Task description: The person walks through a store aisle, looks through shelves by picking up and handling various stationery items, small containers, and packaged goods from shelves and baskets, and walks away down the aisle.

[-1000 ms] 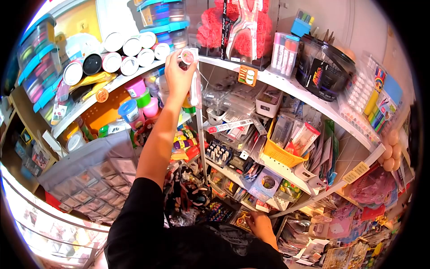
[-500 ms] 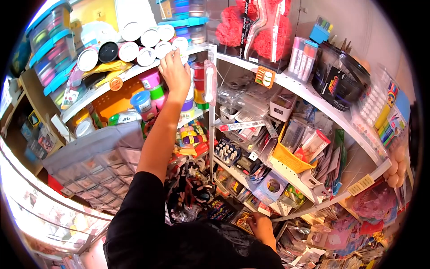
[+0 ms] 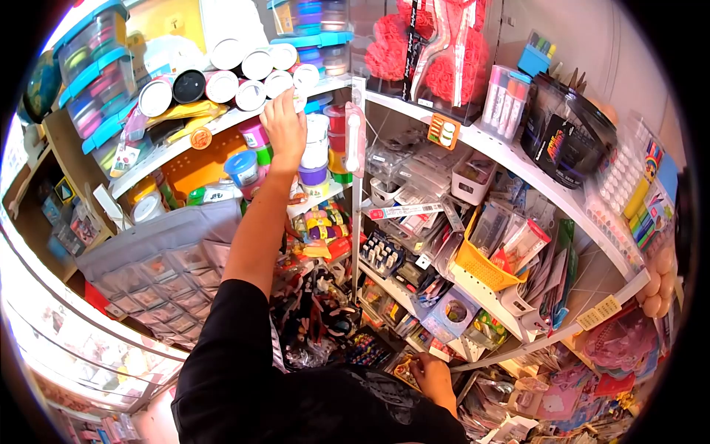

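My left hand [image 3: 283, 132] is raised to the upper left shelf, its back toward me and its fingers curled at the shelf edge. Just above its fingertips is a stack of tubes with white lids [image 3: 251, 95]. A small pale thing shows beside the fingertips, its kind unclear. Behind the wrist stand colourful tubs, among them a blue-lidded tub [image 3: 242, 169] and a purple one [image 3: 313, 175]. Low in front of my body, my right hand [image 3: 433, 380] has bent fingers beside a small box with yellow contents [image 3: 406, 371]; its grasp is partly hidden.
A white post [image 3: 358, 192] divides the shelves. On the right are a yellow basket [image 3: 477, 259], a black container [image 3: 566, 133] and a clear case of red flowers [image 3: 436, 55]. A grey pocket organiser [image 3: 159, 259] hangs at left. Dark tangled goods fill the floor area.
My left hand has come slightly down and left from the tubes, uncovering more of the white tubs behind it. The view has shifted a little. My right hand has barely moved.
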The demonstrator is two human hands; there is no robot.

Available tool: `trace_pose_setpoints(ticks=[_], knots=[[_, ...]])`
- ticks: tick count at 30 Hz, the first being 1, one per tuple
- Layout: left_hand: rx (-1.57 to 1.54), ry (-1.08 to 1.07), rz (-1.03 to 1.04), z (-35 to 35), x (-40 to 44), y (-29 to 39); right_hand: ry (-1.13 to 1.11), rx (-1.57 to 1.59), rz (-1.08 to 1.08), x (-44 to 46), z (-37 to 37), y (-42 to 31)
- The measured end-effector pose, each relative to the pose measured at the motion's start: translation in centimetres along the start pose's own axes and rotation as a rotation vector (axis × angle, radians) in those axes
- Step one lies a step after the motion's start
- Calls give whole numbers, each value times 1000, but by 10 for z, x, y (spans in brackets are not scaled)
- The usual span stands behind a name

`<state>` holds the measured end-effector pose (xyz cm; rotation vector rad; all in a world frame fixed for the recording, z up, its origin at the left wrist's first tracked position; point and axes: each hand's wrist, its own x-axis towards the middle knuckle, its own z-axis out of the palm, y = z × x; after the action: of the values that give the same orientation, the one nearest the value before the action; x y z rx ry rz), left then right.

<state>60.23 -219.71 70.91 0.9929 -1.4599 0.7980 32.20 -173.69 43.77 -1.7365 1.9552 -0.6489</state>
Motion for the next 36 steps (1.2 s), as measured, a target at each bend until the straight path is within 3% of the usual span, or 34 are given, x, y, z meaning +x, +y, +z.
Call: trace_pose_setpoints(ticks=[36], knots=[[22, 1, 14, -4, 3, 2, -24, -30, 17, -2, -7, 7]])
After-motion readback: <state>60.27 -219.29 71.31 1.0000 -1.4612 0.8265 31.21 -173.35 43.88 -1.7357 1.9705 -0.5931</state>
